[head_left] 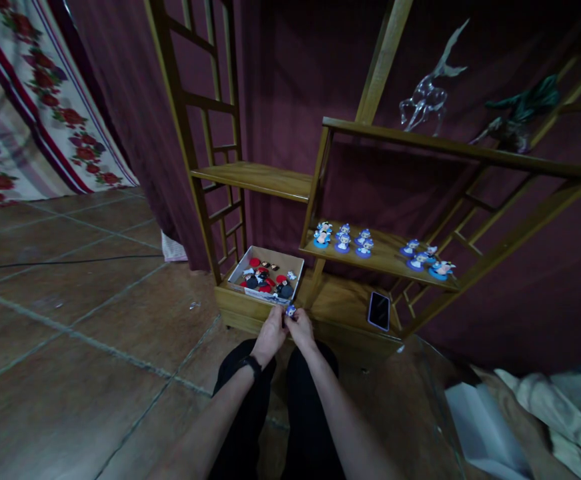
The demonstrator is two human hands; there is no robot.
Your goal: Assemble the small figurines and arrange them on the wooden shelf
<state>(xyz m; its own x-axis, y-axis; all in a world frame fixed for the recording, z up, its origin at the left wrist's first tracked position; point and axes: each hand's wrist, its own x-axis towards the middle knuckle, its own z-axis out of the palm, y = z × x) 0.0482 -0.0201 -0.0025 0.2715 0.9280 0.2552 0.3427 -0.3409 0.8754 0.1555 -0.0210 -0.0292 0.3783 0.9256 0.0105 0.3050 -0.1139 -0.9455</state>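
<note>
My left hand (270,333) and my right hand (300,330) meet in front of me, fingers pinched together on one small blue and white figurine (291,311). They hover just before a cardboard box (250,263) holding several red and black pieces. The box rests on the bottom board of a wooden shelf unit (265,180). On the middle shelf (385,257) stand several matching blue-based figurines in two groups.
A dark phone (379,311) lies flat on the bottom board, right of my hands. A glass deer (427,93) and a dark green ornament (520,110) stand on the top shelf. A black cable (60,261) crosses the tiled floor. Cloth and paper (485,427) lie at lower right.
</note>
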